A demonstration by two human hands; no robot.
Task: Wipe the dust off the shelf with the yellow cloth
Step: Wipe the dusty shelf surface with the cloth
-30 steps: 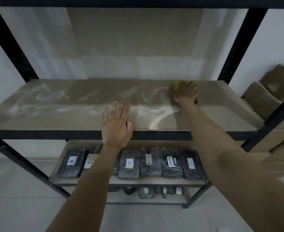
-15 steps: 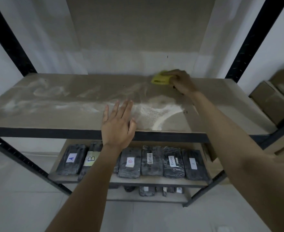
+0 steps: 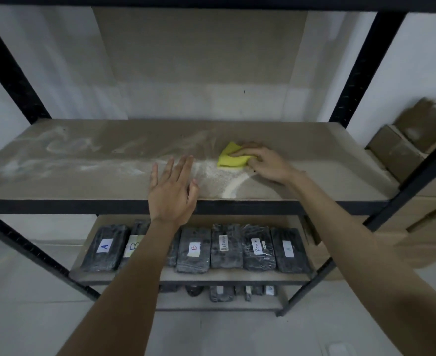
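A brown board shelf [image 3: 83,186] in a black metal rack carries white dust [image 3: 213,176] in streaks across its left and middle. My right hand [image 3: 265,163] presses a folded yellow cloth [image 3: 231,156] flat on the shelf, just right of the middle, at the edge of the thickest dust patch. My left hand [image 3: 172,191] lies flat on the shelf's front edge, fingers spread, holding nothing, a little left of the cloth. The shelf to the right of the cloth looks free of dust.
Black uprights [image 3: 363,65] frame the rack on both sides. The lower shelf holds several black wrapped packs with paper labels [image 3: 224,250]. Cardboard boxes [image 3: 404,147] are stacked to the right of the rack. A white wall stands behind it.
My right hand has drawn the yellow cloth from the shelf's back edge toward the front and slightly left, into the dust patch. My left hand has stayed on the front edge.
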